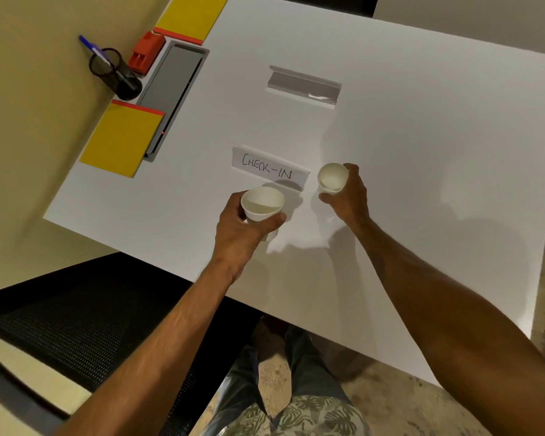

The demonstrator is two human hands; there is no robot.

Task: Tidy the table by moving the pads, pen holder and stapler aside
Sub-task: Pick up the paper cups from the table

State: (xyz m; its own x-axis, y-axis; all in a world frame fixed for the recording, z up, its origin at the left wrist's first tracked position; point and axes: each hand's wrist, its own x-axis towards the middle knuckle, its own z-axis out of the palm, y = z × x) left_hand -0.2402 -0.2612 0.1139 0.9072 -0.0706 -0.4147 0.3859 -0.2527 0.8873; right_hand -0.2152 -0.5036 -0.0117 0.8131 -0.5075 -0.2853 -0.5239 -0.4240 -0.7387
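Two yellow pads with red spines lie along the table's left edge, one near (pixel 121 138) and one far (pixel 191 16). Between them stand a black mesh pen holder (pixel 117 73) with a blue pen and a red stapler (pixel 145 52). My left hand (pixel 239 229) grips a white paper cup (pixel 262 204) near the table's front. My right hand (pixel 348 193) grips a second white paper cup (pixel 332 178), just right of the sign. Both hands are far from the pads, holder and stapler.
A "CHECK-IN" name sign (pixel 269 167) stands between the cups. A second clear sign holder (pixel 304 84) sits farther back. A grey cable tray (pixel 170 96) is set into the white table (pixel 422 152). A black mesh chair (pixel 60 325) stands at the lower left.
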